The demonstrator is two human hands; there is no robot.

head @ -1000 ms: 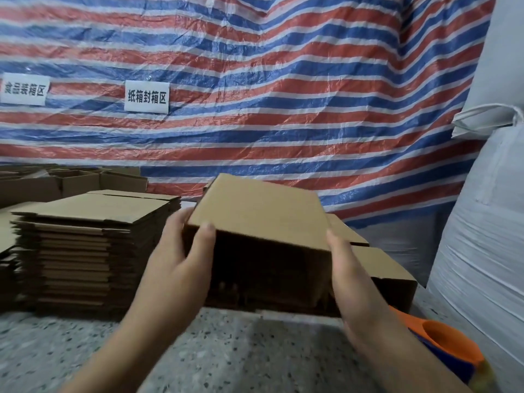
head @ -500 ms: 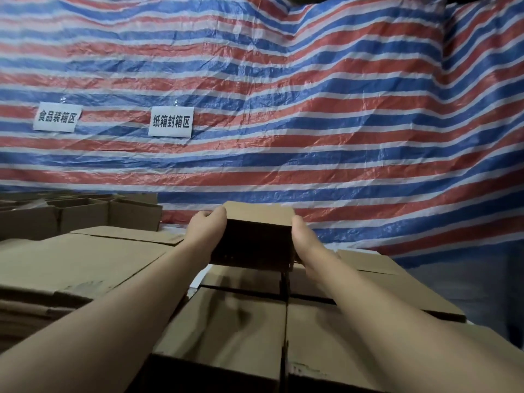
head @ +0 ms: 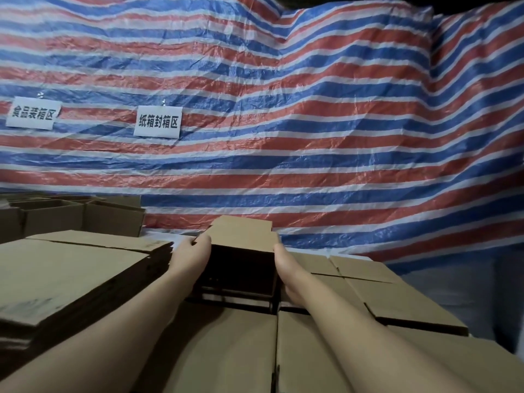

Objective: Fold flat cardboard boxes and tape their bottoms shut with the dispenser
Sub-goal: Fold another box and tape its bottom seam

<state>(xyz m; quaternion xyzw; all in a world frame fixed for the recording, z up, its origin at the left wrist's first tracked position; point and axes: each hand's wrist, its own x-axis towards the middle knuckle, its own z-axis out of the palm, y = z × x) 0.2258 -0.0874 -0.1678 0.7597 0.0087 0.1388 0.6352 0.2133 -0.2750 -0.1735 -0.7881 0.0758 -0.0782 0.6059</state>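
Nearest to you, your two bare forearms reach forward over a row of assembled boxes [head: 232, 350] whose closed brown tops fill the lower middle and right of the view. To your left sits a tall stack of flat cardboard blanks [head: 65, 273], its top sheet level with your left forearm. Farther out, your left hand [head: 190, 253] grips the left side of the folded box [head: 243, 251], fingers curled over its top left edge, while your right hand [head: 286, 268] lies flat against the box's right side, fingers out of sight behind it. The box stands between your hands at the far end of the row; its dark open face is turned toward you and its top panel tilts slightly up. You cannot tell whether it rests on the boxes below or hangs just above them. Beyond the stack on the left stand more open cartons [head: 82, 219]. Behind everything hangs a red, white and blue striped tarp [head: 312, 123] bearing two white paper signs [head: 158, 121] with black Chinese characters.
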